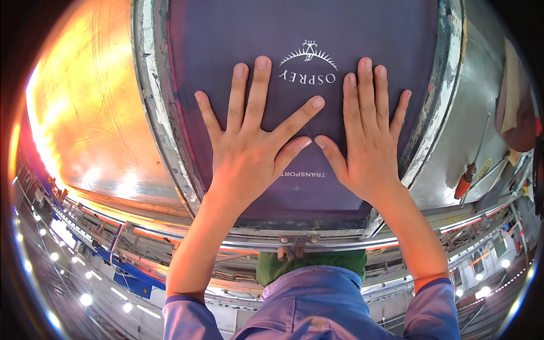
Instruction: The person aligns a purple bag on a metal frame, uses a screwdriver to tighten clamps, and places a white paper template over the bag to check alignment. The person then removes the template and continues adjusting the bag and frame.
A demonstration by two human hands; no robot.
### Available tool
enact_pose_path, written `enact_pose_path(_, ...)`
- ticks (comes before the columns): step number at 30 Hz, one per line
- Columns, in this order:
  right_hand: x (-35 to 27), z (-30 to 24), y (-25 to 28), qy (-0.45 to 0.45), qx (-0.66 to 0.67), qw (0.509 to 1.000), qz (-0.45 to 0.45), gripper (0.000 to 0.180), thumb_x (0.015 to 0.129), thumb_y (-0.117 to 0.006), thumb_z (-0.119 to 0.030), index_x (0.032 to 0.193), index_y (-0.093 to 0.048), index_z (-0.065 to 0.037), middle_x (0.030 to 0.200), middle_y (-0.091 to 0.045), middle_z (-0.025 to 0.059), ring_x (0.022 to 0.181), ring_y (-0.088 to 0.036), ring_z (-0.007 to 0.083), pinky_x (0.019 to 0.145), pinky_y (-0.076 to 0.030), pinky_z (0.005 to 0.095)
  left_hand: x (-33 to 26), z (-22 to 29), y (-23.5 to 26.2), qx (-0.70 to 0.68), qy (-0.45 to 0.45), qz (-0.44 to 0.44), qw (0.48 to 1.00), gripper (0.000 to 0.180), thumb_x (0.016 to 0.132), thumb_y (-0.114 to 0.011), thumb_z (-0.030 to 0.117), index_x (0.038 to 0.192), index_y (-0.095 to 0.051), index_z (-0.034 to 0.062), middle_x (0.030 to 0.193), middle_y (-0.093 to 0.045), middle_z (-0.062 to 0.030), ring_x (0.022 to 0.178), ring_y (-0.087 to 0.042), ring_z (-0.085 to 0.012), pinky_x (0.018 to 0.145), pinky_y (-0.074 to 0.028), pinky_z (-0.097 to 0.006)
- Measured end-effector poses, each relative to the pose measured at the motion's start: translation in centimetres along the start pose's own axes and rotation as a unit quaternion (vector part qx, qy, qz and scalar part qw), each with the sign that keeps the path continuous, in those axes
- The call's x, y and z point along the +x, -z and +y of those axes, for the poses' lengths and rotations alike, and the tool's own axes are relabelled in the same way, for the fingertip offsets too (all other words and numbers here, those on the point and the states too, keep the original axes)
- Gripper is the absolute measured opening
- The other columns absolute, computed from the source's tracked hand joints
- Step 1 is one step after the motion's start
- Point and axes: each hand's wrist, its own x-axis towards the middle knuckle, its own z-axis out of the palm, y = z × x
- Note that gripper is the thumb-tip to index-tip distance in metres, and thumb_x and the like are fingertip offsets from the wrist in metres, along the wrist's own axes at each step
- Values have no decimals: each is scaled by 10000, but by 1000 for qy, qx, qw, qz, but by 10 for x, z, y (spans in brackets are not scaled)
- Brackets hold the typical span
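Both my hands lie flat, palms down, on a smooth dark purple sheet (226, 28) inside a paint-stained metal frame (154, 93). My left hand (242, 156) has its fingers spread wide, with the index finger pointing up and right. Opposite it, my right hand (369, 147) rests with its fingers stretched out and thumb angled inward. The thumbs almost meet but stay apart. Between and above the fingertips is a white printed emblem (309, 55) with lettering, upside down to me. Smaller pale lettering (306, 174) sits nearer me, partly hidden by my hands. Neither hand holds anything.
To the left is a flat metal surface (102, 113) lit bright orange. On the grey surface (439, 164) at right lies a screwdriver (466, 181) with a red handle. A metal rail (340, 245) with bolts runs across in front of my body.
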Motion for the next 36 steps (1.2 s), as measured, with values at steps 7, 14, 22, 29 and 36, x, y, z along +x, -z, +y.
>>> enact_pose_path(7, 1, -2, 1, -5, -4, 1000, -6, 873, 943, -588, -477, 1593, -263, 6, 1686, -165, 212, 1563, -129, 411, 1168, -13, 722, 0, 0, 3, -15, 8, -15, 1000, 480, 970, -521, 589, 1437, -554, 483, 1671, -183, -250, 1544, -184, -430, 1156, 11, -726)
enact_pose_path(14, 1, -1, 3, 9, -27, 999, -26, 867, 985, -519, -496, 1585, -227, 57, 1668, -152, 280, 1551, -112, 468, 1180, 34, 686, -1, 0, 2, 2, 5, -24, 1000, 492, 973, -496, 608, 1452, -528, 497, 1665, -188, -262, 1544, -182, -431, 1155, 5, -730)
enact_pose_path(22, 0, -2, -2, -7, -13, 1000, -7, 882, 939, -563, -496, 1598, -253, -1, 1683, -178, 215, 1560, -132, 424, 1167, -5, 725, -2, -1, -1, 0, -1, -10, 1000, 493, 971, -497, 610, 1452, -524, 504, 1664, -198, -258, 1547, -186, -419, 1158, 6, -727)
enact_pose_path(29, -1, -2, -3, -7, -19, 1000, -11, 897, 929, -567, -503, 1601, -246, -4, 1689, -164, 204, 1563, -124, 417, 1167, -3, 727, -2, -1, -1, 0, 1, -11, 1000, 496, 968, -499, 609, 1452, -524, 503, 1663, -194, -262, 1546, -184, -423, 1158, 3, -729)
enact_pose_path(36, -2, -1, -3, -8, -17, 1000, -7, 896, 927, -566, -501, 1605, -243, -13, 1691, -162, 199, 1565, -126, 410, 1166, -1, 729, -2, 0, -1, 4, -4, -8, 1000, 497, 973, -489, 611, 1454, -526, 493, 1659, -197, -270, 1545, -185, -427, 1162, 7, -724)
